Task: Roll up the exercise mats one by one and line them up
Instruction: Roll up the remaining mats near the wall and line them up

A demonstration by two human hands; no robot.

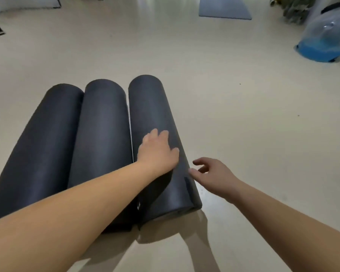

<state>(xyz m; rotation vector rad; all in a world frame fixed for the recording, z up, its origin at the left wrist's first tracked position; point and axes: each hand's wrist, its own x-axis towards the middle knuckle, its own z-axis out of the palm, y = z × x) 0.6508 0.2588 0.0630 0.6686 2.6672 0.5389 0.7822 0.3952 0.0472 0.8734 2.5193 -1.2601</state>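
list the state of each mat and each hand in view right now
left rolled mat: rolled, lying on the floor, against the middle one
middle rolled mat: rolled, lying between the other two
right rolled mat: rolled, lying in line, left hand on top
flat mat: unrolled, flat on the floor far off
left hand: open, palm down on the right roll
right hand: open, empty, beside the right roll

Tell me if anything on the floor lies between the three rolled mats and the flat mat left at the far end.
Nothing visible does. Bare floor runs from the rolled mats to the flat mat. The water jug lies off to the right, clear of that path. The left hand rests on the rightmost roll.
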